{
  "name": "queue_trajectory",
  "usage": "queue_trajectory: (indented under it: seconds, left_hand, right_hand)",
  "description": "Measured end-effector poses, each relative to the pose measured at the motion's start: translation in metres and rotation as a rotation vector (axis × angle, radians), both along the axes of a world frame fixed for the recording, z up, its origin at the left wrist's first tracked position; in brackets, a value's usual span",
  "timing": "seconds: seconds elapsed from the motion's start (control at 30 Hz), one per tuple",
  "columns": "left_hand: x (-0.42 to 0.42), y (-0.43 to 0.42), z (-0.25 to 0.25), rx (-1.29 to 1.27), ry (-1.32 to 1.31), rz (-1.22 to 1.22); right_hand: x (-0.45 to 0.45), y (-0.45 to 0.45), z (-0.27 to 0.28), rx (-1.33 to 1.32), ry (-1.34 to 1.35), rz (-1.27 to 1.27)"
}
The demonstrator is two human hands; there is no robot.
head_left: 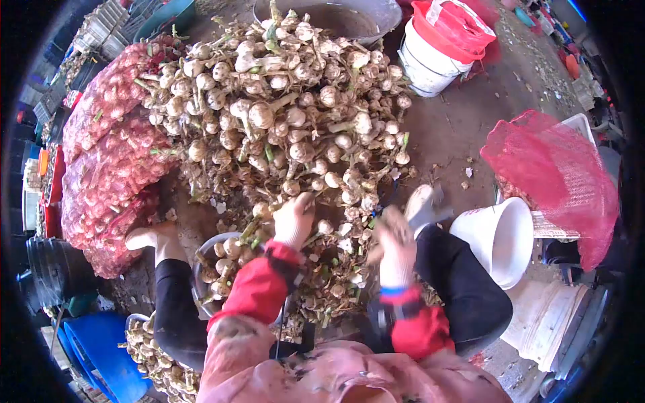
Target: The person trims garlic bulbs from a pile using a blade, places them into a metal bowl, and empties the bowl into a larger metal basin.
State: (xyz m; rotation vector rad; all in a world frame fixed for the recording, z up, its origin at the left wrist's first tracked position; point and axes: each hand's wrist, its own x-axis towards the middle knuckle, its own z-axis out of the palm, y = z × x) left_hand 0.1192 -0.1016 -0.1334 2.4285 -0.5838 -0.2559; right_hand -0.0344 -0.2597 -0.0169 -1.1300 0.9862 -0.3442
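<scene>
A large heap of garlic bulbs [262,114] with stems and roots lies on the ground before me. My left hand [293,221], in a pale glove, is closed at the heap's near edge; what its curled fingers hold is hidden. Just left of it shows a single garlic bulb [261,209]. Below that, a bucket [199,279] of bulbs stands partly under my left forearm. My right hand [396,245], gloved too, is smeared by motion near my right foot, so its grip is unclear. Cut stems and scraps [332,269] lie between the hands.
Red mesh sacks [111,141] full of bulbs stand at left. On the right are a white bucket [494,238] and a crate with red mesh [557,174] over it. A white pail [430,64] and a wide basin [383,27] stand behind the heap. More bulbs [158,356] lie lower left.
</scene>
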Motion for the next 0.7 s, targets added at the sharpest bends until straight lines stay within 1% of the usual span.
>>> queue_trajectory:
  seconds: [0.03,0.07,0.1,0.13,0.17,0.2,0.23,0.27,0.3,0.33,0.37,0.4,0.43,0.5,0.53,0.57,0.6,0.63,0.67,0.7]
  left_hand:
    - [0.016,-0.021,-0.004,0.134,0.072,0.038]
    - [0.031,-0.033,-0.02,0.225,0.036,-0.025]
    - [0.041,-0.044,-0.039,0.319,0.001,-0.093]
    - [0.047,-0.055,-0.05,0.433,0.01,-0.11]
    - [0.051,-0.065,-0.069,0.553,-0.079,-0.1]
    - [0.055,-0.076,-0.099,0.68,-0.139,-0.071]
    - [0.056,-0.083,-0.124,0.81,-0.201,-0.041]
    - [0.064,-0.086,-0.105,0.747,-0.048,-0.141]
    - [0.062,-0.085,-0.083,0.758,-0.047,-0.149]
    - [0.058,-0.084,-0.059,0.606,0.08,-0.189]
    - [0.057,-0.081,-0.047,0.453,0.202,-0.225]
    - [0.053,-0.066,-0.058,0.027,0.374,-0.146]
    - [0.048,-0.064,-0.042,-0.265,0.746,0.03]
    - [0.033,-0.037,-0.016,-0.814,1.182,0.108]
    - [0.023,-0.024,-0.006,-0.92,1.239,0.095]
    - [0.012,-0.016,0.015,-1.025,1.296,0.078]
    - [-0.003,-0.014,0.037,-1.117,1.212,0.028]
    - [-0.017,-0.013,0.063,-1.132,1.202,0.034]
    - [-0.03,-0.009,0.071,-1.159,1.199,0.043]
    - [-0.042,-0.004,0.078,-1.187,1.198,0.05]
  right_hand:
    - [-0.013,0.008,0.016,0.031,-0.033,-0.002]
    - [-0.031,0.012,0.003,-0.072,0.01,0.058]
    - [-0.042,0.017,0.015,-0.022,-0.074,0.055]
    - [-0.048,0.017,0.014,-0.031,0.046,0.108]
    - [-0.05,0.013,0.012,-0.037,0.167,0.157]
    - [-0.044,0.012,0.005,-0.035,0.176,0.143]
    - [-0.036,0.015,-0.003,0.082,0.106,0.044]
    - [-0.03,0.016,-0.008,0.2,0.031,-0.052]
    - [-0.026,0.015,-0.01,0.212,0.034,-0.059]
    - [-0.023,0.015,-0.011,0.265,0.038,-0.056]
    - [-0.02,0.016,-0.011,0.319,0.038,-0.053]
    - [-0.019,0.016,-0.007,0.369,0.036,-0.076]
    - [-0.022,0.016,-0.009,0.38,0.029,-0.082]
    - [-0.029,0.017,-0.016,0.421,-0.043,-0.092]
    - [-0.031,0.019,-0.019,0.377,-0.048,-0.093]
    - [-0.033,0.015,-0.01,0.43,0.044,-0.015]
    - [-0.037,0.017,-0.014,0.395,-0.011,0.016]
    - [-0.039,0.018,-0.02,0.357,-0.069,0.046]
    - [-0.042,0.019,-0.018,0.342,-0.071,0.108]
    - [-0.045,0.022,-0.02,0.339,-0.085,0.109]
